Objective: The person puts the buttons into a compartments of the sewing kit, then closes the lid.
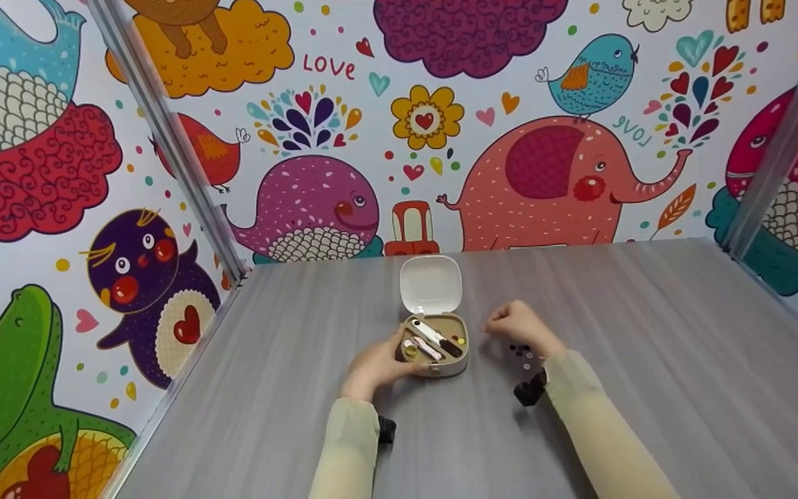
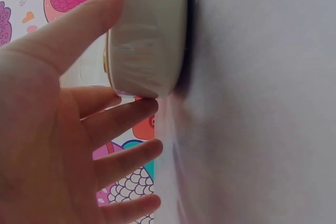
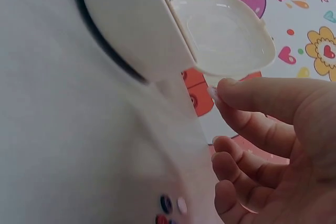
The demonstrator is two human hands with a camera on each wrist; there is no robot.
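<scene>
A small cream box (image 1: 449, 371) stands on the table, its white lid (image 1: 431, 284) raised. In its tan compartments lie a white-and-dark slim tool (image 1: 437, 336), a pale pinkish stick-like item (image 1: 428, 348) and small yellow round pieces. My left hand (image 1: 375, 367) grips the box at its left side; in the left wrist view the thumb lies along the front wall and the index and middle fingers touch the side. To the right of the box, my right hand (image 1: 524, 329) is raised with curled fingers. Its thumb and index finger pinch a small pale button (image 3: 212, 94).
Several small dark and pale buttons (image 1: 520, 348) lie on the grey table (image 1: 267, 416) below the right hand. Printed wall panels (image 1: 343, 138) with metal posts (image 1: 177, 152) border the table at the back and sides. Each wrist carries a black camera (image 1: 529, 391).
</scene>
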